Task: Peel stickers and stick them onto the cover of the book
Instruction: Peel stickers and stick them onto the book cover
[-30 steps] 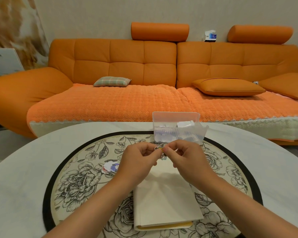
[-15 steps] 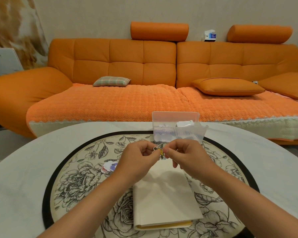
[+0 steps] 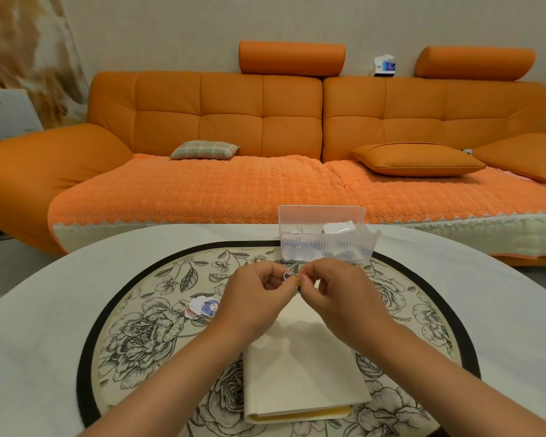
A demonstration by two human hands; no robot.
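Observation:
A cream-covered book (image 3: pixel 300 376) lies closed on the floral round mat (image 3: pixel 133 329), its spine edge toward me. Above its far end my left hand (image 3: pixel 256 298) and my right hand (image 3: pixel 338 294) meet, both pinching one small yellow and black sticker (image 3: pixel 292 279) between thumbs and forefingers. The sticker is mostly hidden by my fingertips. A small pile of loose stickers (image 3: pixel 202 306), one showing a blue-haired figure, rests on the mat left of my left hand.
A clear plastic box (image 3: pixel 322 238) with its lid up stands beyond my hands at the mat's far edge, white paper scraps inside. The mat lies on a round white table (image 3: pixel 44 310). An orange sofa (image 3: pixel 297 137) fills the background.
More of the sticker shows between my fingertips than a second ago. Both hands stay in nearly the same place above the book.

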